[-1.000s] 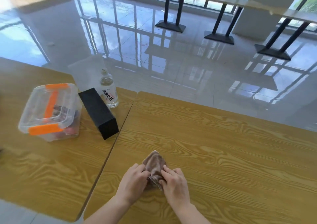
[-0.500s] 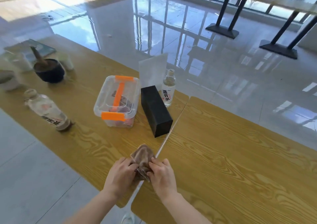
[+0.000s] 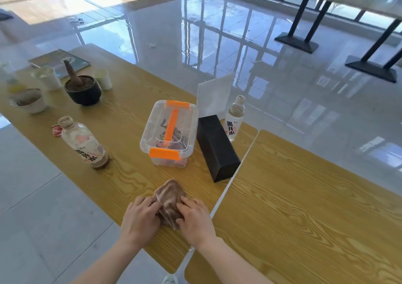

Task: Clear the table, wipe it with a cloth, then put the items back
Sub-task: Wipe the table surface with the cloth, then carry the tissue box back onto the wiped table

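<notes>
A folded brown cloth (image 3: 170, 194) lies on the left wooden table (image 3: 130, 181), near its front edge. My left hand (image 3: 140, 219) grips the cloth's left side and my right hand (image 3: 194, 219) grips its right side, fingers curled over the folds. Behind the cloth stand a clear plastic box with orange latches (image 3: 169, 131), a black rectangular box (image 3: 216, 147), a clear water bottle (image 3: 233, 117) and a white upright card (image 3: 214, 97). A second bottle (image 3: 83, 143) stands further left.
At the far left are a dark mortar with a pestle (image 3: 82, 89), white cups (image 3: 103, 78), a bowl (image 3: 29, 101) and a booklet (image 3: 58, 60). A narrow gap separates this table from the right wooden table (image 3: 304, 207). Glossy floor and black table legs (image 3: 304, 22) lie beyond.
Both hands have carried the cloth from the right table across the gap to the left table. The view has swung left, bringing the mortar, cups and second bottle into sight.
</notes>
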`<state>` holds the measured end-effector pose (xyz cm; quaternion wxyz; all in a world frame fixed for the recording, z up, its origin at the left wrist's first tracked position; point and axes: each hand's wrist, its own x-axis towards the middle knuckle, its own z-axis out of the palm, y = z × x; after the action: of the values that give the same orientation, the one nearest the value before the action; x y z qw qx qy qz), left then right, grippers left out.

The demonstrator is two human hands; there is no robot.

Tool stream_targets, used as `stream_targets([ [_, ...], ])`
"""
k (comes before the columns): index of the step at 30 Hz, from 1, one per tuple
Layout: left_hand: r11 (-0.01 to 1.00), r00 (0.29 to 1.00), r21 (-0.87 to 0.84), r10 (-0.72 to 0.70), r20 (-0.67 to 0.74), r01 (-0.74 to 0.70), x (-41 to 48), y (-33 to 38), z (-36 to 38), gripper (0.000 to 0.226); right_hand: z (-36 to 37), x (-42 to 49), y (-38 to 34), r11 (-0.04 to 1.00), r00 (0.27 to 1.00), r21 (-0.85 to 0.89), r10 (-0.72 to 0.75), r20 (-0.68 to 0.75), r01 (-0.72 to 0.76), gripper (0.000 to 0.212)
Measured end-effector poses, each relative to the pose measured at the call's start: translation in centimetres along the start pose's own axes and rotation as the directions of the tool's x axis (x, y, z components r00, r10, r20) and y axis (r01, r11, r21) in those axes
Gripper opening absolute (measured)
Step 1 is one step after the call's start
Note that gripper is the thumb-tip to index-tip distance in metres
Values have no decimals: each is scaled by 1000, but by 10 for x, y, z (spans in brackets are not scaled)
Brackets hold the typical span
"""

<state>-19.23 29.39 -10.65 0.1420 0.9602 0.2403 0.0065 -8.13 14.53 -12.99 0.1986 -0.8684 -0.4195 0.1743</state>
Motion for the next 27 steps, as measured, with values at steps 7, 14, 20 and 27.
stream_targets([
  [7, 990, 990, -74, 117, -72, -122, 27, 39, -23, 31, -52, -18, 17, 974, 955, 201, 158, -252, -108, 41],
  [14, 900, 892, -86, 404, -201, -427, 83, 94, -56, 44, -116, -8, 36, 954, 827, 229, 285, -484, -195, 56],
  [20, 860, 854, 57, 509, -101, -506, 153, 123, -74, 55, -135, 32, 46, 908, 866, 189, 415, -279, -374, 112],
  [27, 814, 853, 255, 508, 121, -521, 220, 136, -74, 80, -143, 73, 51, 849, 836, 111, 528, -148, -516, 121],
])
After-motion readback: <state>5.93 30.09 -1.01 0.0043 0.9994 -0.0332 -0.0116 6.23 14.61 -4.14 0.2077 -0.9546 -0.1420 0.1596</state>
